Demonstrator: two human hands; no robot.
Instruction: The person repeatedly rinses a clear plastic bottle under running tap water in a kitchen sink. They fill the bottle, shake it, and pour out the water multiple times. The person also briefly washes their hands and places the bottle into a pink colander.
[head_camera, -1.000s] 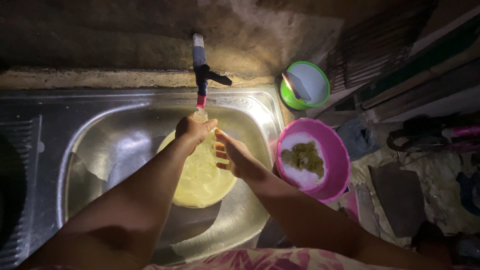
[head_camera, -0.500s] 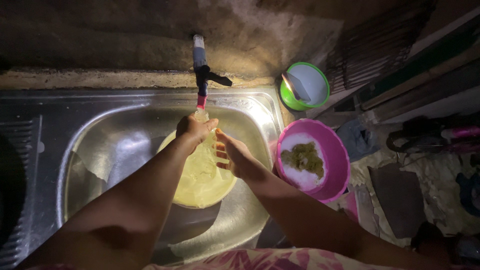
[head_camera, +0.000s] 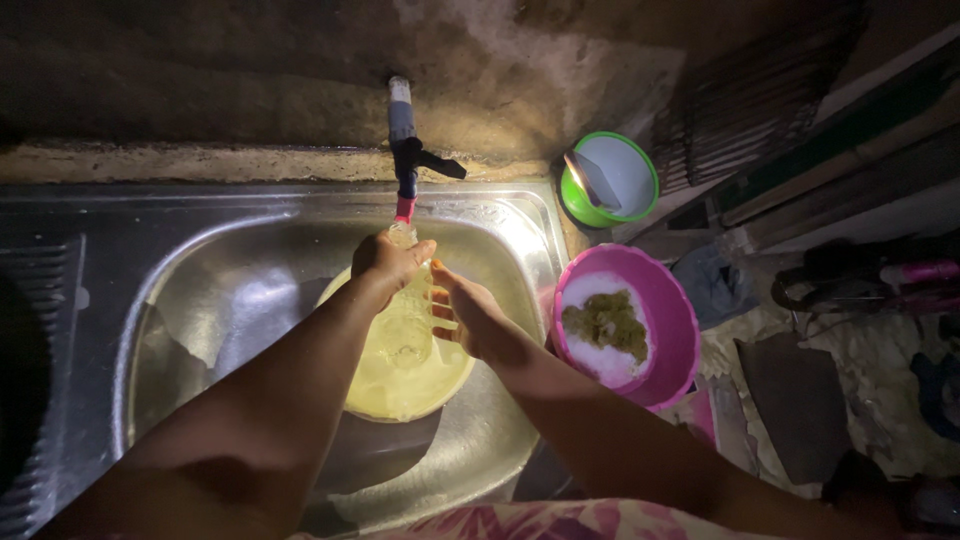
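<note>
A: Since the tap (head_camera: 405, 160) pours straight down, is that why the glass (head_camera: 408, 310) sits right under it?

B: Looks so. The left hand (head_camera: 388, 258) is curled round the glass's top, gripping it over the yellow bowl (head_camera: 440, 385) in the sink (head_camera: 250, 230).

A: And the right hand (head_camera: 468, 312)?

B: Just beside the glass, fingers pressed against its side, steadying it.

A: Anything nearby?

B: A pink basin (head_camera: 672, 310) and a green bucket (head_camera: 575, 205), off right.

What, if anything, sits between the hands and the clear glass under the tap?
Nothing visible. The left hand grips the top of the clear glass just below the tap; the right hand touches its side. The yellow bowl lies underneath, in the sink.
</note>
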